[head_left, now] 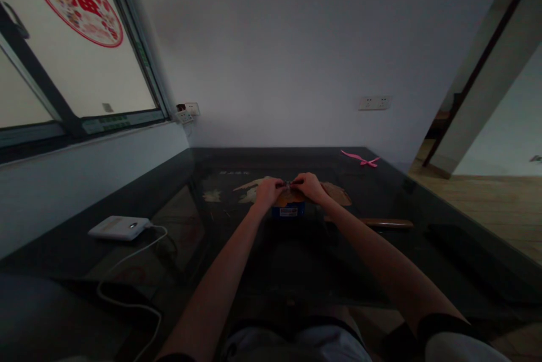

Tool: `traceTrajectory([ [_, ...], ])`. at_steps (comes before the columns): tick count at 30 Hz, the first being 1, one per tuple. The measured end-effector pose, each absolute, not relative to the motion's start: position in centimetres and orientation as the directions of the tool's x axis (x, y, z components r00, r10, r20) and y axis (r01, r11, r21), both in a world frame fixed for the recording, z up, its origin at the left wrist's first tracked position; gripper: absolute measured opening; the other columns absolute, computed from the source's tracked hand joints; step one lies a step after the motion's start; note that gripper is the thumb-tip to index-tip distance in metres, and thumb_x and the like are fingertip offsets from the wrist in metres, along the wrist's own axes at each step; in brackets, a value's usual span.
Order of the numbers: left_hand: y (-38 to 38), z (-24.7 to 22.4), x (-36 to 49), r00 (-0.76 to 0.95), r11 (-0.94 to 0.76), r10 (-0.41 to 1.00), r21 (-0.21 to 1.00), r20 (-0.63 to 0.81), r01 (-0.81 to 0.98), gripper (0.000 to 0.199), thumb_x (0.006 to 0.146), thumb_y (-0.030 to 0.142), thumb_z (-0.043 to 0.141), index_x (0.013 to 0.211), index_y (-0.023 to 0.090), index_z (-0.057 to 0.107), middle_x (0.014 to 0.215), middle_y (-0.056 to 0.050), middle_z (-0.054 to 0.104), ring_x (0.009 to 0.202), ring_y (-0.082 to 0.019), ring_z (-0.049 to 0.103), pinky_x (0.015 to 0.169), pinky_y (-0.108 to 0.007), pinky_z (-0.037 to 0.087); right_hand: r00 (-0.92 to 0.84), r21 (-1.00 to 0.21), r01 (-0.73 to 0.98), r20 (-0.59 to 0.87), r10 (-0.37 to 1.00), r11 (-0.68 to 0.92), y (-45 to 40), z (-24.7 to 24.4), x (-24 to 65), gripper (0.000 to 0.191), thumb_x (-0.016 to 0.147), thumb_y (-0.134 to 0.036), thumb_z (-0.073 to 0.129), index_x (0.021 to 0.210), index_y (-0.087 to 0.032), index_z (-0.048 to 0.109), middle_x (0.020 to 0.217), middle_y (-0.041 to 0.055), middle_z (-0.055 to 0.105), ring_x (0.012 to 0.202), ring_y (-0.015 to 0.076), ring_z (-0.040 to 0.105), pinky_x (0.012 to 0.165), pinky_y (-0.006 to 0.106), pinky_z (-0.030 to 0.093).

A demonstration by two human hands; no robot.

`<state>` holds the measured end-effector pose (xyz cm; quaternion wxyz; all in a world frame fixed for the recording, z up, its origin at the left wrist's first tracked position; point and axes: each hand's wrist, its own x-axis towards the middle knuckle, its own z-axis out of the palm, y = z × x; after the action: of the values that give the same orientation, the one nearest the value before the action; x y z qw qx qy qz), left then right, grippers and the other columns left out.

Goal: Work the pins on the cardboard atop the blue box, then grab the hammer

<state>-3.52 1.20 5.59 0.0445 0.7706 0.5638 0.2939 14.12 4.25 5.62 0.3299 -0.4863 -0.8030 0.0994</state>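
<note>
Brown and blue show just below the fingertips: holds a small piece (288,184), too small to identify, in a narrow pinch between left hand (267,190) and right hand (310,185), above a brown sheet (288,198) and a blue box (288,210) at the middle of the table (292,266). Has pale scraps (250,188) beside the left hand, a brown fragment (337,193) beyond the right wrist, a brown handle (387,223) near the right forearm, a pink ribbon (362,160) at the far right, and a white power bank (119,227) well apart on the left.

Blue box (288,210) beneath both hands
</note>
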Motion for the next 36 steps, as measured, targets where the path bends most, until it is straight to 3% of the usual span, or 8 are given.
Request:
traceTrajectory([
  [10,0.6,5.9,-3.4,0.175,-0.338,0.904,0.399,0.391,0.852,0.024,0.079,0.038,0.057,0.087,0.020,0.071,0.088,-0.008,0.069,0.083,-0.021,0.060,0.070,-0.026,0.040,-0.250,-0.539,0.669,0.486,0.838,0.512,3.8,5.4,13.9,0.014,0.070,-0.027,0.065,0.073,-0.016,0.074,0.075,0.0060,0.070,0.070,0.0168,0.060,0.066,0.025,0.040],
  [15,0.8,5.9,-3.3,0.183,-0.328,0.911,0.383,0.369,0.864,0.022,0.078,0.037,0.058,0.087,0.021,0.071,0.088,-0.007,0.069,0.083,-0.022,0.060,0.070,-0.027,0.041,-0.184,-0.618,0.601,0.510,0.840,0.507,3.2,5.9,13.5,0.012,0.068,-0.027,0.065,0.068,-0.017,0.072,0.071,0.0048,0.069,0.067,0.0164,0.059,0.064,0.025,0.040],
  [19,0.6,6.0,-3.1,0.168,-0.305,0.920,0.380,0.353,0.873,0.022,0.077,0.035,0.059,0.090,0.023,0.071,0.092,-0.007,0.069,0.086,-0.022,0.061,0.073,-0.027,0.041,-0.122,-0.706,0.506,0.509,0.852,0.495,3.1,7.8,13.1,0.021,0.070,-0.034,0.063,0.071,-0.015,0.071,0.071,0.0061,0.069,0.065,0.0165,0.059,0.059,0.024,0.040],
  [30,0.9,5.5,-3.4,0.162,-0.324,0.907,0.399,0.388,0.858,0.023,0.079,0.033,0.055,0.090,0.023,0.072,0.090,-0.007,0.070,0.084,-0.021,0.061,0.070,-0.026,0.042,-0.252,-0.897,0.276,0.280,0.926,0.346,2.3,6.3,13.0,0.033,0.062,-0.042,0.066,0.069,-0.010,0.071,0.057,0.0019,0.064,0.051,0.0117,0.054,0.048,0.021,0.041],
  [36,1.2,5.7,-3.6,0.159,-0.370,0.896,0.501,0.414,0.782,0.020,0.077,0.028,0.055,0.083,0.019,0.072,0.082,-0.005,0.070,0.078,-0.017,0.060,0.069,-0.023,0.042,-0.272,-0.941,0.212,0.204,0.940,0.265,2.3,6.1,13.0,0.033,0.060,-0.040,0.069,0.071,-0.010,0.071,0.061,0.0031,0.066,0.054,0.0123,0.056,0.051,0.022,0.043],
])
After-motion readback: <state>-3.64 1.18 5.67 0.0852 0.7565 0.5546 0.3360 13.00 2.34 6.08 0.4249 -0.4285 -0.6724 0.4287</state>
